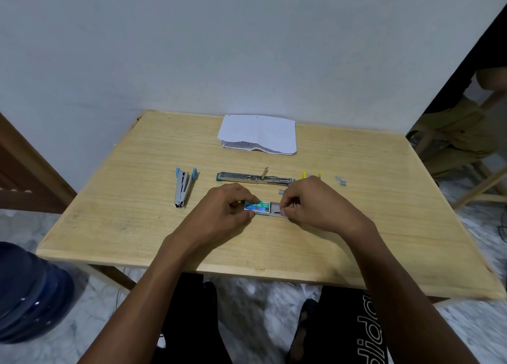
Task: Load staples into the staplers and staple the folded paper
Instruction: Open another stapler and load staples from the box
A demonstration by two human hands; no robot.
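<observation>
left hand (227, 210): thumb and fingers curled, pinching the box (260, 206) at mid-table (137, 226).
right hand (310, 207): fingertips pinch the tray (275, 212), which sticks out of the box toward 3 o'clock.
blue stapler (183, 188): 9 o'clock of the box, lying open.
green stapler (255, 179): just past the box at 12 o'clock, opened flat.
yellow stapler (304, 175): 1 o'clock, partly hidden by the right hand.
staples (341, 180): loose at 2 o'clock.
paper (258, 132): folded, far edge at 12 o'clock.
</observation>
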